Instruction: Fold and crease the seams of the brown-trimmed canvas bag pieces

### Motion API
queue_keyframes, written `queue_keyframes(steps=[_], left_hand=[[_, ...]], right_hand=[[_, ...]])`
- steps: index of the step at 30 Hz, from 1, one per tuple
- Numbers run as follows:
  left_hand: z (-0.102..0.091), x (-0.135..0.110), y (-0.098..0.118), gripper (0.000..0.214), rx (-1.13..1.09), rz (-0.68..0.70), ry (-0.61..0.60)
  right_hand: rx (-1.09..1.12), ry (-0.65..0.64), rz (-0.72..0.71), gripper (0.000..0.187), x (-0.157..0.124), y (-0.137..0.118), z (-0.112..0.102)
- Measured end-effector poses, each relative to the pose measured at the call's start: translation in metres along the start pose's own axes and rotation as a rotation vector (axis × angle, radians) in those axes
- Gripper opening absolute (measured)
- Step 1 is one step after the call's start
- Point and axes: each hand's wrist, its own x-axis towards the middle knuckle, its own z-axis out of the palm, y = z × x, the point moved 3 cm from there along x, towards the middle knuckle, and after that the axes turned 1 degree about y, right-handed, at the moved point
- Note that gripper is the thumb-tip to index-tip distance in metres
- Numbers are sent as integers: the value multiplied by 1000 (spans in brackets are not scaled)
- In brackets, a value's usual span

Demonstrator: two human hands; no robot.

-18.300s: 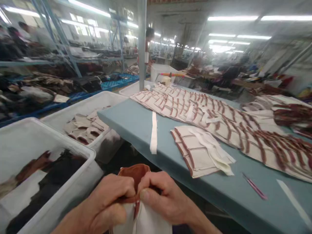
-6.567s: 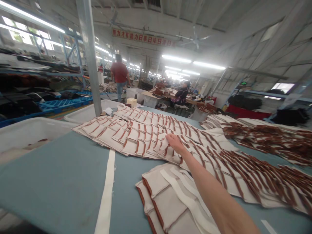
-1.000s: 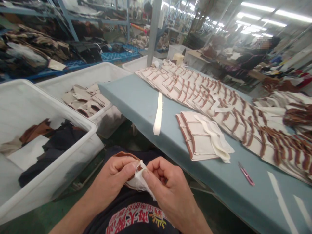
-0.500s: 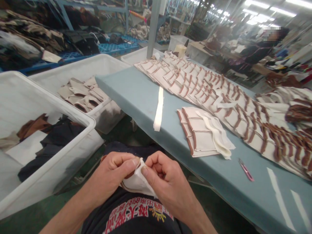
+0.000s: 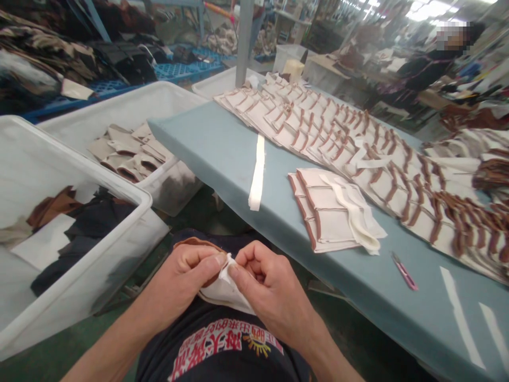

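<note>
Over my lap, my left hand (image 5: 185, 278) and my right hand (image 5: 264, 286) both pinch a small cream fabric piece with a brown edge (image 5: 222, 289). The fingers of both hands are closed on its upper corner, thumbs nearly touching. On the blue-grey table (image 5: 222, 154) to the right lies a small stack of the same cream pieces (image 5: 326, 212) with white strips on top. Behind it, long overlapping rows of cream and brown pieces (image 5: 358, 148) stretch away.
Two white bins stand at my left: the near bin (image 5: 99, 281) holds dark and brown cloth, the far bin (image 5: 159, 101) holds beige pieces. A white strip (image 5: 257, 172) and pink snips (image 5: 404, 271) lie on the table. A grey post (image 5: 244, 40) rises behind. A seated person (image 5: 425, 69) works beyond.
Since a second ago my hands have kept pinching the same fabric piece, working its corner slightly. The view has tilted down a little. Much earlier, my right hand reached into the rows on the table.
</note>
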Motion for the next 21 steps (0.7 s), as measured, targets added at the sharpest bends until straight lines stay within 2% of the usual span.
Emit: queue_keyframes(steps=[4,11,17,21], left_hand=[[-1,0,-1,45,33,-18,39],[2,2,-1,45,89,-5,64],[3,3,3,53,113,36,49],[4,0,7,56,90,1,12]], right_hand=[[138,-83,44,22,8,9,0],[160,-52,64,25,15,18,1],[397,-193,110,48,23,20,2],[470,-234,79,53,24,22,2]])
